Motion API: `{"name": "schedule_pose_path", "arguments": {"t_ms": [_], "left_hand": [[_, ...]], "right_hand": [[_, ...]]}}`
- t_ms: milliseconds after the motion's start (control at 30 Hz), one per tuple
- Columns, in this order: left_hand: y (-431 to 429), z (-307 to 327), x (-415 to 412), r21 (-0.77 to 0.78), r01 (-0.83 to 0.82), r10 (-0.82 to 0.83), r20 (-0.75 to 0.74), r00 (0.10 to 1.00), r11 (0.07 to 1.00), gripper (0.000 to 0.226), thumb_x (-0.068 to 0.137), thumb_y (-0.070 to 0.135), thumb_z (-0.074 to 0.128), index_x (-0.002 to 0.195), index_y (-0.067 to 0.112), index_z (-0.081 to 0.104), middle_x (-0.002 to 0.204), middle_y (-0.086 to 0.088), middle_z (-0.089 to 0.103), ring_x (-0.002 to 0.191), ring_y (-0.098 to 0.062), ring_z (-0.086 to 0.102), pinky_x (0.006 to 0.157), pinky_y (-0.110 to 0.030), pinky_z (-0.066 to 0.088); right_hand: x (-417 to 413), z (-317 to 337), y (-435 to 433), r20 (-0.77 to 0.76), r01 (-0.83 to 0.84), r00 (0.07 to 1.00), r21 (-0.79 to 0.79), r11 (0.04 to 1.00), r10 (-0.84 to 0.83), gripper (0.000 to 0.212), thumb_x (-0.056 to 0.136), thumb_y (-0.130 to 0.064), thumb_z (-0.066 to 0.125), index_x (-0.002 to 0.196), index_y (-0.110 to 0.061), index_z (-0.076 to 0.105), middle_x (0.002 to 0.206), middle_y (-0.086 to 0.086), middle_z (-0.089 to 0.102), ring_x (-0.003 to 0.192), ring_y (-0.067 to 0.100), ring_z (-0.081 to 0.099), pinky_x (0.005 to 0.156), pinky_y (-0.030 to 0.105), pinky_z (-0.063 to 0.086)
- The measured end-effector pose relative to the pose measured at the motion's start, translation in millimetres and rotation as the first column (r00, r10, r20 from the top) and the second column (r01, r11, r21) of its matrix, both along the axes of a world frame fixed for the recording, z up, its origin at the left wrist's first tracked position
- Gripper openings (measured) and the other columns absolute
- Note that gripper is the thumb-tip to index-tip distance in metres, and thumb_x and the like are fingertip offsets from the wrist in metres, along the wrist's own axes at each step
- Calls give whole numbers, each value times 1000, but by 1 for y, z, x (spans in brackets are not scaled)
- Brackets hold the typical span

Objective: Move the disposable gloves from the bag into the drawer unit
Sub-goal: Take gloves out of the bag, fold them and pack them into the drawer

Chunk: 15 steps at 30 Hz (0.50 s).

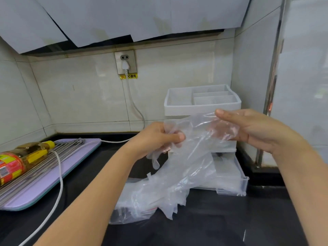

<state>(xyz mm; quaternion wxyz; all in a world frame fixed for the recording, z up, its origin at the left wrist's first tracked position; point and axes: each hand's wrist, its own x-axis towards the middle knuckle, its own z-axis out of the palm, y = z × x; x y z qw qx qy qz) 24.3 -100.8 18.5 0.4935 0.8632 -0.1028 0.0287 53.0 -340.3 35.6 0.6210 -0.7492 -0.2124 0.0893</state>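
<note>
A bunch of clear disposable gloves (191,167) hangs in mid-air in front of the white drawer unit (202,105). My left hand (158,137) grips the bunch at its upper left, fingers curled round the plastic. My right hand (248,126) holds the upper right part, thumb on top and fingers behind the film. The lower glove ends trail onto the clear plastic bag (134,208) lying on the black counter. The unit's bottom drawer (239,183) is pulled open; the gloves hide much of its inside.
A purple tray (44,189) at the left holds metal skewers and a lying oil bottle (19,158). A white cable (59,176) runs from the wall socket (125,62) across the tray. The unit stands in the right corner by a wall.
</note>
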Motion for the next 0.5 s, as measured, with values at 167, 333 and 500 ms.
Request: {"name": "schedule_pose_path", "arguments": {"t_ms": [167,333,500], "left_hand": [[-21,1,30,291,-85,113,-80,990,953,23,82,34,73,72,13,69,55,5,58,40,-6,43,37,-15,33],[-24,-30,46,413,-347,395,-35,918,842,24,81,30,73,76,7,67,57,0,58,49,-13,53,47,-21,45],[-27,-41,31,490,-597,423,426,800,635,19,90,25,62,103,12,60,99,-2,63,89,-18,57,70,-28,45]], "right_hand": [[18,-15,-1,142,394,917,-191,899,-372,33,76,-26,78,92,1,70,88,17,72,71,25,67,75,33,54],[25,-23,1,140,334,933,-677,655,-331,29,88,-17,65,63,-8,54,58,4,54,44,10,52,42,18,37],[44,-44,2,116,301,933,-771,561,-341,29,85,-9,64,62,-11,47,61,2,55,44,8,49,40,16,40]]}}
